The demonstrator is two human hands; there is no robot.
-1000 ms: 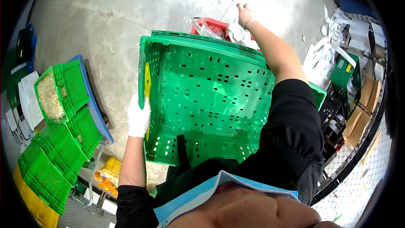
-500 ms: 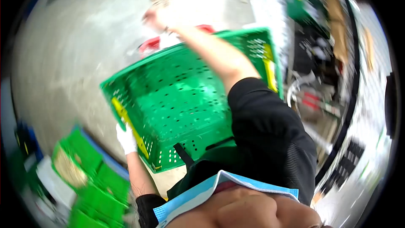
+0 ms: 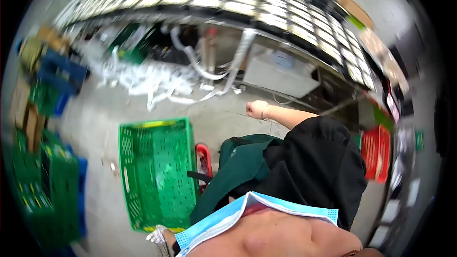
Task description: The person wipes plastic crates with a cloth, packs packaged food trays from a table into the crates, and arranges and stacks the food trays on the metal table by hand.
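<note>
The right arm reaches out in front of the torso, its black sleeve (image 3: 321, 162) covering the upper arm and bunching near the elbow. The bare right forearm (image 3: 288, 114) angles inward across the front of the body, a thin band circling the wrist. The right grip (image 3: 257, 109) is ungloved, its fingers curled in toward the palm. Low at the left side, the left arm is mostly out of sight beyond a short piece of forearm; the left grip (image 3: 156, 234) wears a white glove, its finger pose blurred.
</note>
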